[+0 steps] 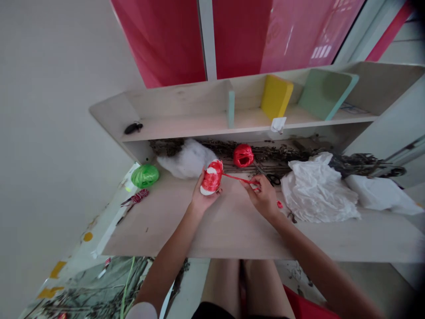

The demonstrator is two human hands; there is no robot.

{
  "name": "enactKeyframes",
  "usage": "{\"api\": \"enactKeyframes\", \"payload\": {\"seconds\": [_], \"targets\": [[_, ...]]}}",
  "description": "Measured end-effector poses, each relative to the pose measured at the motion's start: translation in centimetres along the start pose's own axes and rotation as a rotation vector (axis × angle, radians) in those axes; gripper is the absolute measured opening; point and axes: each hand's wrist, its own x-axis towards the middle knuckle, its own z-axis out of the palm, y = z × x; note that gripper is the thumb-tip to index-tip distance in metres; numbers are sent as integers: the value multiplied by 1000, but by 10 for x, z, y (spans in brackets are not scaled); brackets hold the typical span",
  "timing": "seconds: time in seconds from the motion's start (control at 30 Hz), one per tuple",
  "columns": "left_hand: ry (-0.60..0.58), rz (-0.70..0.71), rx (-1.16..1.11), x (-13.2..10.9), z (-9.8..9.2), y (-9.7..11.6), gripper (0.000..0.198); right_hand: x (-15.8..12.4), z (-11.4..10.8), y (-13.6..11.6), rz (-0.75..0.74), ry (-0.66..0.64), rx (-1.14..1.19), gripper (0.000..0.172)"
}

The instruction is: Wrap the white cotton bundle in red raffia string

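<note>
My left hand (pixel 203 195) grips a white, rounded bundle (pixel 211 178) partly wrapped in shiny red strip; what the bundle is made of I cannot tell. From it a taut red plastic string (pixel 236 177) runs right to my right hand (pixel 262 195), whose fingers are pinched on it. Both hands hover over the middle of the desk. Just behind lies a ball of red plastic string (pixel 243 155). Fluffy white stuffing (pixel 187 160) rests behind my left hand. Dark-handled scissors (pixel 272 179) lie beyond my right hand.
A green string ball (pixel 145 176) and a red-and-white yarn bundle (pixel 141 195) lie at the desk's left. Crumpled white plastic (pixel 320 188) covers the right side. Dried stems (pixel 282 153) stretch along the back, below a shelf (pixel 186 128) with a yellow divider (pixel 277 96).
</note>
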Motion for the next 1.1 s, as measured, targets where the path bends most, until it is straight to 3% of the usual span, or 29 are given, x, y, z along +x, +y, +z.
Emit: {"api": "enactKeyframes", "payload": {"seconds": [0.27, 0.5, 0.77, 0.93, 1.1], "targets": [[-28, -47, -23, 0, -2, 1, 26, 3, -3, 3, -49, 21, 77, 26], [-43, -41, -19, 1, -2, -1, 27, 5, -5, 4, -126, 1, 100, 38], [-63, 18, -9, -1, 1, 3, 27, 6, -7, 6, -15, -152, 132, 50], [-98, 42, -1, -3, 3, 4, 30, 6, -4, 9, 134, -283, 224, 57], [-62, 67, 13, -2, 3, 4, 31, 7, -5, 8, 105, -287, 214, 50]]}}
